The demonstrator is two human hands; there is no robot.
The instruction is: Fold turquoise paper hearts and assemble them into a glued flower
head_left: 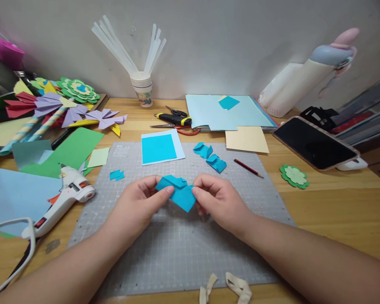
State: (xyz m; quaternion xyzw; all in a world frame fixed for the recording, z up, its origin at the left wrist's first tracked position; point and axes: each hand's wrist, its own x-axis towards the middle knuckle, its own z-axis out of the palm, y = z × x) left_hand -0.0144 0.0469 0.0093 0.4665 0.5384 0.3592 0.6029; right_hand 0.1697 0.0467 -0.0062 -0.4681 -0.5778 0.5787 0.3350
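A folded piece of blue paper [180, 195] is held above the grey cutting mat [171, 261]. My left hand [145, 194] pinches its left side, thumb on top. At its right corner my right hand [217, 196] grips it between thumb and fingers; the other fingertips are partly hidden. Behind the hands lie two folded blue paper pieces [215, 163] and a blue square sheet [158, 148] on a paler square. A small blue paper piece [116, 175] rests left of my left hand. Right of the folded pieces is a dark red pencil [248, 168].
A white glue gun [65, 198] with its cord lies at left, near paper flowers [79, 90]. Scissors [177, 111] and a yellow-black cutter [174, 119] are at the back, beside paper cups [142, 90] holding white strips. A phone [316, 141] and tilted bottle [313, 76] stand right.
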